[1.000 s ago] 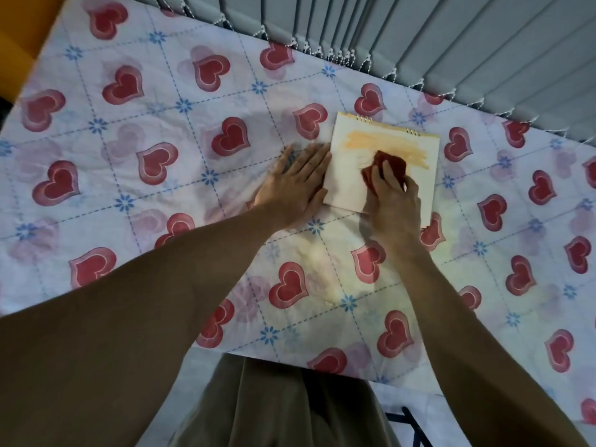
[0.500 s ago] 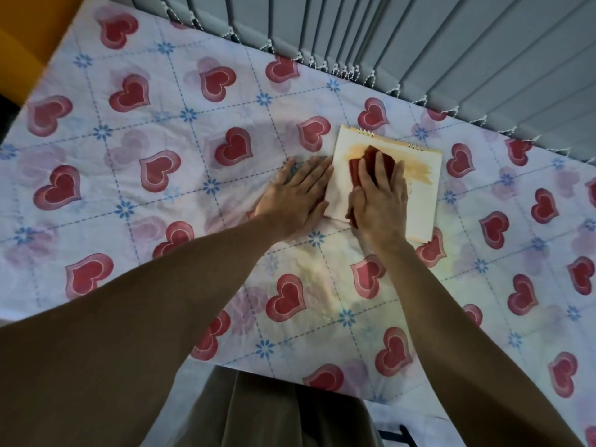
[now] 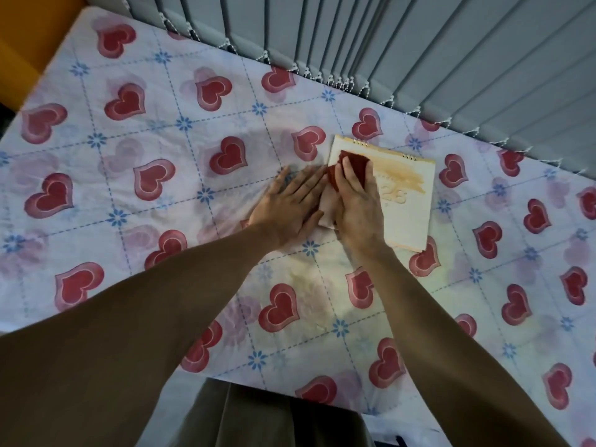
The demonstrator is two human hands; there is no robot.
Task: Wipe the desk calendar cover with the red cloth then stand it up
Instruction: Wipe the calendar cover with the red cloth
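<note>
while right hand (image 3: 356,204) presses red cloth (image 3: 354,162), hiding calendar (image 3: 408,201) corner, left hand (image 3: 288,204) lies flat.

Open tablecloth (image 3: 161,195) all around; blinds (image 3: 419,53) close behind.

Heart-print bed (image 3: 161,221), desk calendar (image 3: 409,217) flat

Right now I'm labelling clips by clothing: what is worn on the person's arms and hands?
Nothing that shows. Both forearms are bare as far as the picture's edge, with no sleeves or watch. The left hand and right hand have no gloves, and I see no rings on the fingers.
</note>
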